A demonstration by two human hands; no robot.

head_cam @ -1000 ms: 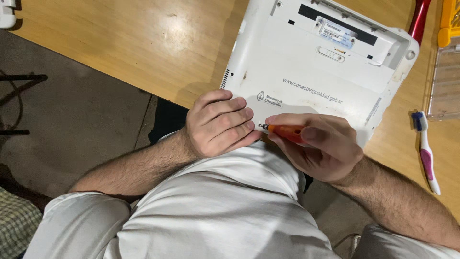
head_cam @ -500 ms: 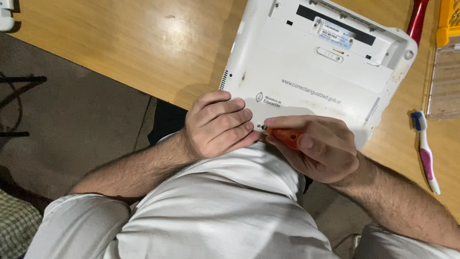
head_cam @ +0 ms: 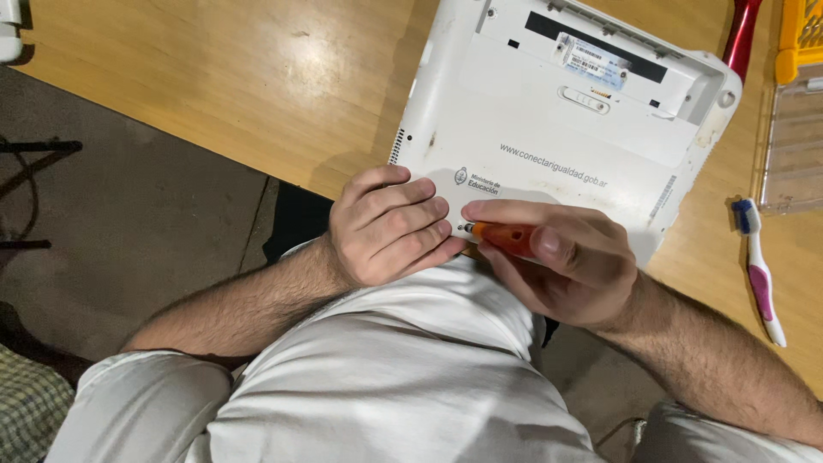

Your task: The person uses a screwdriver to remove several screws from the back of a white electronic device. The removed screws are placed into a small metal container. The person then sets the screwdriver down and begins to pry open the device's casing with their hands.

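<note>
So, surface: light wooden table, grey floor below its edge.
Laptop: white laptop lies underside up, near edge at the person's lap.
Left hand: fingers curled together, pressing the laptop's near edge.
Right hand: clamped on orange screwdriver, tip at the left fingertips.
Container: clear plastic tray, contents unclear; toothbrush beside it.

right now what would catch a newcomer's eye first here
A white laptop lies bottom-up on the wooden table, filling the upper middle. At its near edge the right hand grips an orange-handled screwdriver, and the left hand rests beside its tip. A pink and white toothbrush lies to the right.
</note>
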